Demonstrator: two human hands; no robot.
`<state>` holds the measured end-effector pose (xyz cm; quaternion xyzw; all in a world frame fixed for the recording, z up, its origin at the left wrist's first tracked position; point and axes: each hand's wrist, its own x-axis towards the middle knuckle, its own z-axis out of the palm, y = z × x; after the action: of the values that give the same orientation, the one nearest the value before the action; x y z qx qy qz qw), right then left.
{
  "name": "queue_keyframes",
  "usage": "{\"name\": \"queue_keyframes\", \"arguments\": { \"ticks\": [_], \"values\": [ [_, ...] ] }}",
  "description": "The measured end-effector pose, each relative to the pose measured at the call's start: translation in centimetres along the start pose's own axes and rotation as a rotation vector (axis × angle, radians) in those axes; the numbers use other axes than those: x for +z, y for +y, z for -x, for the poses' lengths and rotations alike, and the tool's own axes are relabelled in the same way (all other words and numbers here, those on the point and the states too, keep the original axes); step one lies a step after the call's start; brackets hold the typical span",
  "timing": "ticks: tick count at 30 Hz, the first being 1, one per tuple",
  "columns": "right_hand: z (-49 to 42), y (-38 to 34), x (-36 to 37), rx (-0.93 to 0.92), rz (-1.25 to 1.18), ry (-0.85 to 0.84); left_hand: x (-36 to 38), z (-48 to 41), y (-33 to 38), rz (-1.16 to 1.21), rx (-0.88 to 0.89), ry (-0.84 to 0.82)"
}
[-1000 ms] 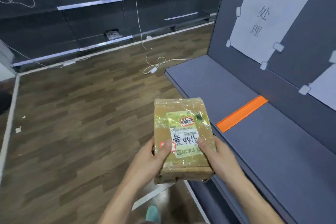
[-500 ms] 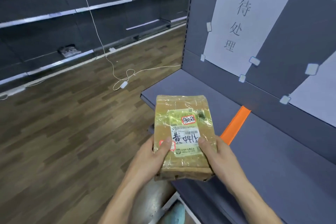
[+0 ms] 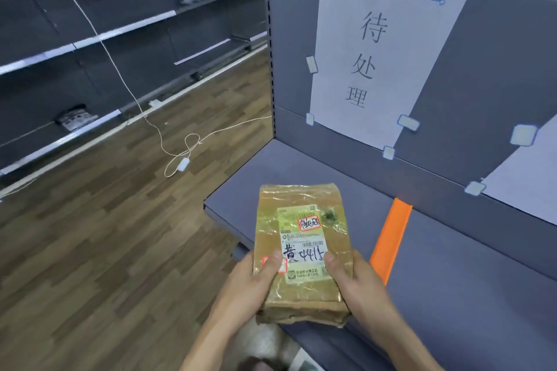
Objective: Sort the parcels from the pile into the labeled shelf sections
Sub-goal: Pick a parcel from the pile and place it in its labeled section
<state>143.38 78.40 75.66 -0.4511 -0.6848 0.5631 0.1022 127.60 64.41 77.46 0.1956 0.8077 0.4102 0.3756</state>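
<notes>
Both hands are holding one parcel. The left hand (image 3: 250, 289) is curling round its near left corner with the thumb pressing on top. The right hand (image 3: 358, 283) is gripping the near right side, its thumb lying at the edge of the shipping label (image 3: 304, 250).

Seen from the head camera, the taped brown parcel (image 3: 301, 295) is hanging in the air over the front edge of the grey shelf (image 3: 301, 169), not touching it, just left of the orange divider strip (image 3: 390, 238). A white paper sign (image 3: 391, 39) with three handwritten characters is sticking to the back panel above this section. A red-bordered sticker (image 3: 309, 223) on the parcel seems to be carrying similar writing, though it is too small to be sure.

I judge the person is matching label to sign and getting ready to place the parcel. The next move is calling for a short reach forward and a flat set-down left of the divider, the only thing close to that path.

A second paper sheet (image 3: 530, 190) is marking the neighbouring section on the right. A white cable (image 3: 180, 153) is trailing across the wooden floor (image 3: 105, 235) toward dark shelving (image 3: 90, 39), well apart.
</notes>
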Motion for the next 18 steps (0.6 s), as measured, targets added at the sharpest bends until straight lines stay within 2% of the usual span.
{"name": "queue_keyframes", "arguments": {
  "ticks": [10, 18],
  "values": [
    [-2.3, -1.5, 1.0, 0.051, -0.042, 0.246, -2.1, -7.7, 2.7, -0.102, 0.115, -0.226],
    [-2.9, -2.0, 3.1, 0.125, -0.087, 0.481, -2.5, -12.7, 4.7, -0.098, 0.306, -0.527]
  ]
}}
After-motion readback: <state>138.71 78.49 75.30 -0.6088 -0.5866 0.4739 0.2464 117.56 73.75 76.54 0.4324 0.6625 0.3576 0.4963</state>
